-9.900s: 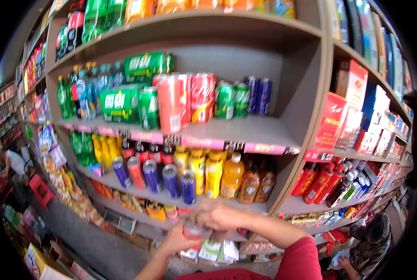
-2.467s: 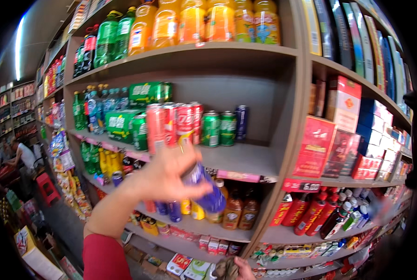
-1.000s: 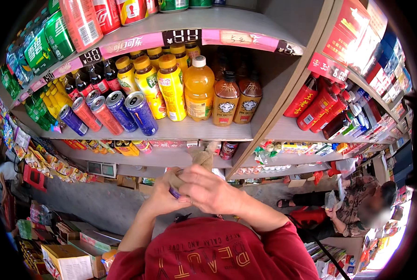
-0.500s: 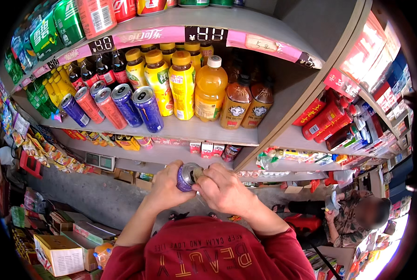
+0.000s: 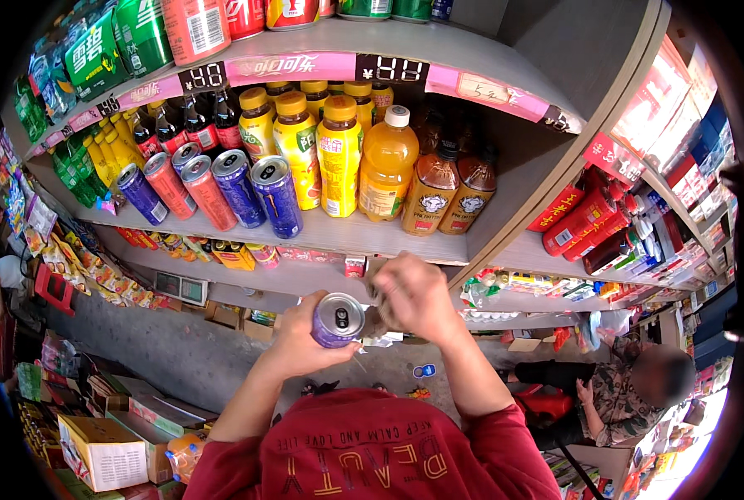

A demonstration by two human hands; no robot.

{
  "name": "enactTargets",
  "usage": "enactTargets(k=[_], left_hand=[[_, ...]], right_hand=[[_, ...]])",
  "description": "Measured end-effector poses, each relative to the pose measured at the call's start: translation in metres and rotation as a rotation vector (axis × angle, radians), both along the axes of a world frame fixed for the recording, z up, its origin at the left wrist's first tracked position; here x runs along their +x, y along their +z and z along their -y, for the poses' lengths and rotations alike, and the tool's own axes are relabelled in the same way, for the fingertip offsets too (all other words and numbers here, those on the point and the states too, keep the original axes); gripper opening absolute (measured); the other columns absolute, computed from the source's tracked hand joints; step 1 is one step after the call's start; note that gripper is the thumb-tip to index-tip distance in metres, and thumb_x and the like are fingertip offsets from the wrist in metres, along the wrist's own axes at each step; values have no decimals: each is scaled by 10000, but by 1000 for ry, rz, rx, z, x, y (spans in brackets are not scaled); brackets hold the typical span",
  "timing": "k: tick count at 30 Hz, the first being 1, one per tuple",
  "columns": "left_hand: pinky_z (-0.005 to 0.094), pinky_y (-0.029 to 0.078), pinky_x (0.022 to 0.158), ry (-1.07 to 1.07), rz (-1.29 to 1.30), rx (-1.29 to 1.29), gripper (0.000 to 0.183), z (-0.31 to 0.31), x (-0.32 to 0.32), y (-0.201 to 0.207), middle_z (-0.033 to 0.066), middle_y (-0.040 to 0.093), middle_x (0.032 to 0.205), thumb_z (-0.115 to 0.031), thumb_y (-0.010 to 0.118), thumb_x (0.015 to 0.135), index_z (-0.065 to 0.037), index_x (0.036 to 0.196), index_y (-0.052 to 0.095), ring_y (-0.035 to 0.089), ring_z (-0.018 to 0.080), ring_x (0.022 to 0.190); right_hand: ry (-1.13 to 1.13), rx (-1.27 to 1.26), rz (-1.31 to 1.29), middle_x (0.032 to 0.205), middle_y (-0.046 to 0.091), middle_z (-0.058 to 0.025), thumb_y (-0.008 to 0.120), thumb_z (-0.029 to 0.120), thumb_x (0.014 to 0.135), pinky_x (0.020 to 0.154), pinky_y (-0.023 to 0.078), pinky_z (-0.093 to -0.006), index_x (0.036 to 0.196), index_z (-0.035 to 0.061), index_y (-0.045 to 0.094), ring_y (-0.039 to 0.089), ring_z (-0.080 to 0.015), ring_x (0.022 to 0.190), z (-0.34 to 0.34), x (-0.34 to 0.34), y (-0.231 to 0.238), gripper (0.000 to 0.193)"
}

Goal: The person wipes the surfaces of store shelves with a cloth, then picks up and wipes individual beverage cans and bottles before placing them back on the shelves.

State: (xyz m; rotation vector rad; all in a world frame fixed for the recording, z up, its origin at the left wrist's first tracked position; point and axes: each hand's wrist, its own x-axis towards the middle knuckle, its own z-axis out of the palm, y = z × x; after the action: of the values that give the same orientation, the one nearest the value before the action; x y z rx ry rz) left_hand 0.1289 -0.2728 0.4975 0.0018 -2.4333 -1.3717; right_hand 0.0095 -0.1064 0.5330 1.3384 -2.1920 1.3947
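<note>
My left hand (image 5: pixel 293 340) is wrapped around a purple-blue drink can (image 5: pixel 332 335), held upright in front of my chest. The can's silver lid faces up, and its pull tab shows. Just right of the can is my right hand (image 5: pixel 418 292), fingers curled around a crumpled grey-brown cloth (image 5: pixel 379 315). Motion smears that hand and the cloth, which hangs beside the can; I cannot tell whether the two touch. On the shelf beyond stand a similar blue can (image 5: pixel 277 204), salmon-pink cans (image 5: pixel 207 196), yellow-capped bottles (image 5: pixel 339 158) and an orange drink bottle (image 5: pixel 386 167).
A grey shelf (image 5: pixel 372 237) curves across in front of me, with a lower shelf beneath. Open cartons (image 5: pixel 109 454) stand at lower left. To the right sits another person (image 5: pixel 622 392). A blue-and-white item (image 5: pixel 424 371) lies on the floor (image 5: pixel 180 354).
My right hand has moved off the can's top, up and to the right, with the cloth. The lid now shows fully. The seated person's hand has lowered, and a blue-and-white item appears on the floor.
</note>
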Motion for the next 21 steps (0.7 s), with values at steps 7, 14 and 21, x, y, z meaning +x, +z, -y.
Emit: enactTargets(k=[7,14,21], left_hand=[[273,485,726,-96,-10,558,603,5,-5,-1,56,620,921,-174,818,539,-18,1057,553,586,113,819],[285,500,724,26,-147,611,482,23,-3,6,69,628,897,-64,784,599,17,1019,562,608,136,804],[318,525,719,82,-334,600,504,15,3,35,123,637,905,-4,788,572,46,1009,541,631,174,806]], right_hand=[[276,-26,-187,1219,496,-216,486,256,922,903,411,-379,1167,-32,472,548,-249,1012,37,22,8,379],[343,-211,643,1195,523,-193,412,297,958,972,369,-354,1247,-25,417,501,-259,1106,47,37,-49,433],[658,-573,1903,1102,591,-114,517,335,910,865,479,-365,1169,20,518,587,-203,986,54,40,-82,407]])
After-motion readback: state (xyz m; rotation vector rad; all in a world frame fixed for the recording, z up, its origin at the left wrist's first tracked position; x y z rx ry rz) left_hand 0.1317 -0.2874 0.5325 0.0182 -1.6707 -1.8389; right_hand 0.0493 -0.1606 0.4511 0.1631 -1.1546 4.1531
